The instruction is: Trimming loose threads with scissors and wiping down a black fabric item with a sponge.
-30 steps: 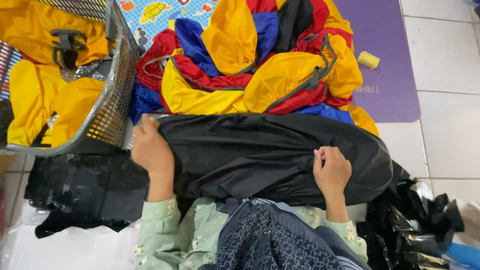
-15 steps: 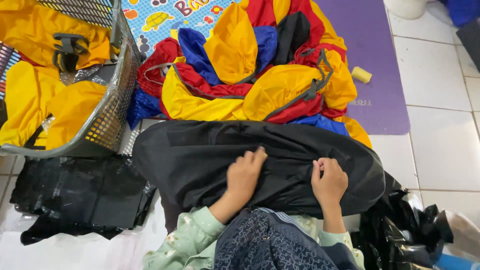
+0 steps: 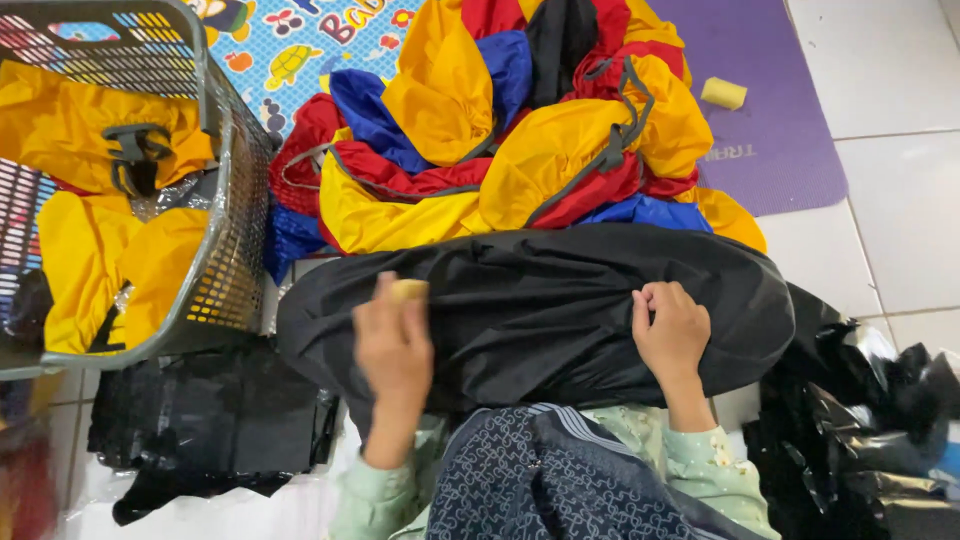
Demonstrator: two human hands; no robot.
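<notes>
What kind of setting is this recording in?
Probably a home floor used for sorting or packing garments: white floor tiles, a children's play mat, a plastic basket of yellow fabric, and a heap of coloured garments.

Bright, even light, soft shadows, colours clear, left hand (image 3: 392, 345) a bit blurry, bottom left corner fuzzy

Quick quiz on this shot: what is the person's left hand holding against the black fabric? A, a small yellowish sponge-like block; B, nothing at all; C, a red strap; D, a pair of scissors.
A: the left hand has a small yellowish block at its fingertips, pressed on the black fabric, while the right hand grips a fold of that fabric.
</notes>
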